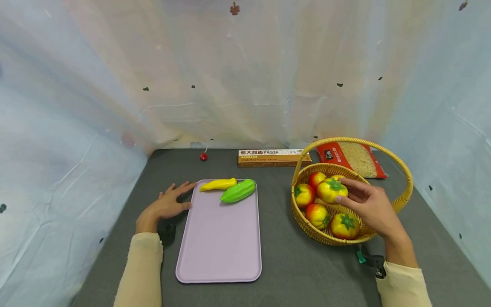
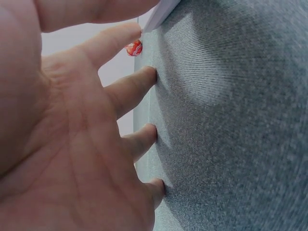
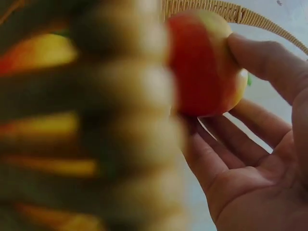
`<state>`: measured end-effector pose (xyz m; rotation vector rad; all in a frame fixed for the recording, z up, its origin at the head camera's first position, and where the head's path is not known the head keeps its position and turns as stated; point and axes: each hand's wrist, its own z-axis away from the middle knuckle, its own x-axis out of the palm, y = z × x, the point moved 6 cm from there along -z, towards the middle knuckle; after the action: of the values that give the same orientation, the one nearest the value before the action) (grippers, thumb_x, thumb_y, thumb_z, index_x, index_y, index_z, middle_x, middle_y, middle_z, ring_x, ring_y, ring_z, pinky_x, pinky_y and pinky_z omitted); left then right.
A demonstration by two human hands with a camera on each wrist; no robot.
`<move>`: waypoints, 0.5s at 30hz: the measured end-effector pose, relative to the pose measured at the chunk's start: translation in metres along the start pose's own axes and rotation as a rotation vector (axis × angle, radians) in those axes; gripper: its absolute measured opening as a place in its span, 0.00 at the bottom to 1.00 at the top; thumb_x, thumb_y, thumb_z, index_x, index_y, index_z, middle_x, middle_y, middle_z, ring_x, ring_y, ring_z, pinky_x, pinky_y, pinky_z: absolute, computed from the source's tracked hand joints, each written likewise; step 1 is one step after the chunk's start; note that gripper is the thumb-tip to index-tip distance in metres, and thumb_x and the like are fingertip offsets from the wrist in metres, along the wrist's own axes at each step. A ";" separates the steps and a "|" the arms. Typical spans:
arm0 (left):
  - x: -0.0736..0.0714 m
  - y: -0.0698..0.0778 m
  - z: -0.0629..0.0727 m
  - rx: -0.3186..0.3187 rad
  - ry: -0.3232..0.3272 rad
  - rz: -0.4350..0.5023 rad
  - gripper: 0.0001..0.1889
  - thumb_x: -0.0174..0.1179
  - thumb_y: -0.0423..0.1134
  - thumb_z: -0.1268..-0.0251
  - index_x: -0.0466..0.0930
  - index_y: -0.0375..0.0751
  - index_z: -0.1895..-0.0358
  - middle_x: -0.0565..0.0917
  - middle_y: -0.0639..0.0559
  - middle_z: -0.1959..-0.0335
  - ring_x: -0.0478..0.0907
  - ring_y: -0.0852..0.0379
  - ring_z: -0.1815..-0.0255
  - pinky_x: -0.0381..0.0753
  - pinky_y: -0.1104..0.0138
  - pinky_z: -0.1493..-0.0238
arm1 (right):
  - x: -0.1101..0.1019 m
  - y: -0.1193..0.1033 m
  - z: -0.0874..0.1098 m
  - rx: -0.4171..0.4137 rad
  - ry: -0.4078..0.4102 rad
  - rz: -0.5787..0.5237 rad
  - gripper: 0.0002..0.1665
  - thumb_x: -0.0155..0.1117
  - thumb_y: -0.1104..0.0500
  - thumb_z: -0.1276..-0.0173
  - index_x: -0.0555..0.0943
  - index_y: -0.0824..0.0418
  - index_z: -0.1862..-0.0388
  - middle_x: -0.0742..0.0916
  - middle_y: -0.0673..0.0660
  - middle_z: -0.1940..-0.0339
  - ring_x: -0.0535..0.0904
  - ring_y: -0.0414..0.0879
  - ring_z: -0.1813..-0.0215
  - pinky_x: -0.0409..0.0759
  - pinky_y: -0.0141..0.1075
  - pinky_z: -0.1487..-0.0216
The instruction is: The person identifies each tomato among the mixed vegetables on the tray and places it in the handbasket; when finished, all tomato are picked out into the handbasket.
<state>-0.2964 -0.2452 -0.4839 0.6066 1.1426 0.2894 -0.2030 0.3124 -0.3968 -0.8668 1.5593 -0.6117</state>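
Note:
In the head view my right hand (image 1: 370, 204) pinches a yellow-and-red round fruit with a green leafy cap (image 1: 332, 190) between thumb and fingers, over the wicker basket (image 1: 303, 224). In the right wrist view the fruit's red side (image 3: 202, 67) faces the camera, and blurred wicker hides the left half. Several similar fruits lie in the basket, among them one fruit (image 1: 345, 226) at its front. My left hand (image 1: 168, 204) has its fingers spread at the left edge of the lilac tray (image 1: 218, 247); in the left wrist view, fingertips (image 2: 149, 74) rest on the grey cloth.
A yellow pepper (image 1: 218, 184) and a green ridged vegetable (image 1: 238, 191) lie at the tray's far end. Behind stand a pasta box (image 1: 274, 158) and a red bag of pasta (image 1: 350, 157). A small red ball (image 1: 203, 157) lies at the back left. The basket's tall handle (image 1: 408, 170) arches upward.

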 end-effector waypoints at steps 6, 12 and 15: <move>0.002 -0.001 0.000 -0.004 0.002 0.009 0.40 0.64 0.43 0.21 0.59 0.53 0.11 0.49 0.32 0.09 0.32 0.19 0.11 0.26 0.18 0.23 | 0.002 0.013 -0.001 0.069 -0.044 0.051 0.37 0.72 0.46 0.21 0.77 0.60 0.20 0.83 0.67 0.24 0.87 0.39 0.33 0.79 0.15 0.46; 0.002 0.000 0.000 -0.016 0.000 0.016 0.40 0.64 0.44 0.22 0.59 0.55 0.11 0.49 0.33 0.09 0.32 0.20 0.11 0.26 0.19 0.22 | 0.003 0.016 0.004 0.083 -0.044 0.095 0.38 0.71 0.45 0.21 0.76 0.60 0.19 0.83 0.66 0.24 0.81 0.67 0.27 0.78 0.14 0.48; 0.003 0.000 0.001 -0.014 0.000 0.020 0.40 0.64 0.44 0.22 0.59 0.55 0.11 0.49 0.33 0.09 0.32 0.20 0.11 0.26 0.19 0.22 | 0.002 0.014 0.004 0.071 -0.031 0.106 0.37 0.71 0.45 0.21 0.78 0.59 0.20 0.84 0.65 0.25 0.84 0.59 0.28 0.78 0.15 0.48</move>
<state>-0.2946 -0.2438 -0.4855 0.6062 1.1341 0.3148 -0.2013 0.3197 -0.4096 -0.7318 1.5360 -0.5712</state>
